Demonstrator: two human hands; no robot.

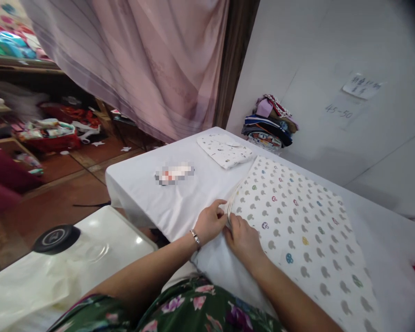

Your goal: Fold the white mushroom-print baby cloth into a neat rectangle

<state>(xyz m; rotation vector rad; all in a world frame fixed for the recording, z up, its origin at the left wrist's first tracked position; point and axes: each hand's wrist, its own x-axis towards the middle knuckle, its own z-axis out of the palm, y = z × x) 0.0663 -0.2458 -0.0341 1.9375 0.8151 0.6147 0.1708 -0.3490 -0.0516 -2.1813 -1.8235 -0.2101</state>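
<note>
Left hand (210, 225) and right hand (245, 242) meet at the patterned cloth (297, 221)'s layered edge; fingers of both nearly closed, pinching it. Cloth lies flat on the counter (138, 177), 3 o'clock of the hands. Folded cloth (223, 152) at 12, pixelated item (174, 173) at 10, clothes stack (269, 123) at 1.

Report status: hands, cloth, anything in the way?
Left hand, right hand together at layered left edge of printed cloth. Cloth lies on white table. Smaller folded cloth beyond; nothing visibly blocking hands.
</note>
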